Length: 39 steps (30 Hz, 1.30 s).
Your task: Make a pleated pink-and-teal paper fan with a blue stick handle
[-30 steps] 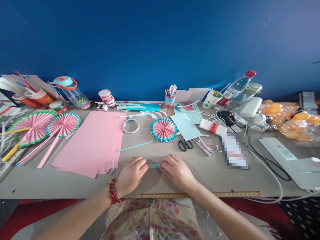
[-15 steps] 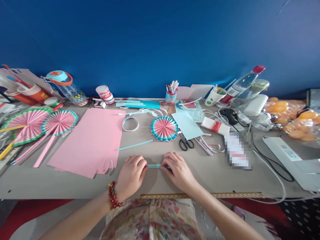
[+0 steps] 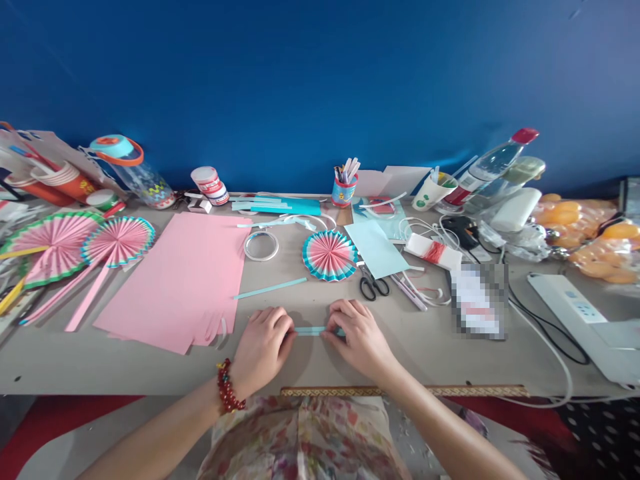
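Close in front of me, my left hand (image 3: 269,341), with a red beaded bracelet (image 3: 229,388) at its wrist, and my right hand (image 3: 357,339) rest low on the tabletop (image 3: 305,368). A light-blue paper strip (image 3: 310,331) lies directly between them, its long axis running side to side, roughly along the tabletop's front edge; neither hand is nearer, as both touch it. My left grip is closed over one end, thumb and curled fingers together; my right grip pinches it towards the other, a bit peeking out past the thumb. The strip looks narrow, flat and straight, with a fine line along its length that may be a crease; its left tip is hidden. Just beyond lies a second blue strip (image 3: 270,288), slightly slanted, with pink paper sheets (image 3: 175,280) to its left, then black-handled scissors (image 3: 373,281) and a pleated paper rosette (image 3: 330,256).
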Available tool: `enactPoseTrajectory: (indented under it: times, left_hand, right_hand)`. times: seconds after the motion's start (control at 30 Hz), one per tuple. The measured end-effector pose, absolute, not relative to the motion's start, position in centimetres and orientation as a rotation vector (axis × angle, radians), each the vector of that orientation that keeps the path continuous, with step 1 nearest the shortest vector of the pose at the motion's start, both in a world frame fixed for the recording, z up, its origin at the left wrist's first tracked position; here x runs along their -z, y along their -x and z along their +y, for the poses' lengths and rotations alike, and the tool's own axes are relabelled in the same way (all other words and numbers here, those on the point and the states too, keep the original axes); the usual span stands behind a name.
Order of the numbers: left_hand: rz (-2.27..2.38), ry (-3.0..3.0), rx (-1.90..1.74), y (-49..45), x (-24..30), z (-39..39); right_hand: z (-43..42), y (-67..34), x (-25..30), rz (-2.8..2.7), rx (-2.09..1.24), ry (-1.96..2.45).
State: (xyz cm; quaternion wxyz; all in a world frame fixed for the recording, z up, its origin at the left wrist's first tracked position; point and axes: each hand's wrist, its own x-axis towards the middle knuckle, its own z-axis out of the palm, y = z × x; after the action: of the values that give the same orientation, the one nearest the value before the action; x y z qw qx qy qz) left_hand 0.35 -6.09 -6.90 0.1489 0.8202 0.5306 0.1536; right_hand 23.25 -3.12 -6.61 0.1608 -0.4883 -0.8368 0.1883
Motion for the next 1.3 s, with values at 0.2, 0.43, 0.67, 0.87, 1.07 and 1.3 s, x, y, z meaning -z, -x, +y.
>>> enactPoseTrajectory:
  times: [0.2,0.43,0.67,0.87,1.07,1.3]
  left_hand:
    - [1.531,-2.366,-0.45,-0.4,6.8,-6.0]
    - [1.538,-2.375,-0.42,-0.5,6.6,-5.9]
    - [1.537,-2.39,-0.38,-0.5,6.5,-5.8]
    - [1.527,-2.393,-0.388,-0.5,6.5,-5.5]
    - [1.522,-2.385,-0.395,-0.4,6.5,-5.5]
    - [1.505,-2.404,-0.413,-0.3,6.6,-5.4]
  right_hand:
    - [-3.1,-23.4,6.5,-2.408,-0.539,1.389]
    - [-2.9,-23.3,6.3,-2.459,-0.464,1.383]
    - [-3.0,-23.2,6.3,-2.457,-0.474,1.409]
    - [-3.3,-23.9,6.8,-2.39,-0.481,1.389]
    - [-3.6,-25.1,6.9,-2.352,-0.481,1.408]
    - [-3.5,-25.6,6.9,-2.366,-0.455,1.415]
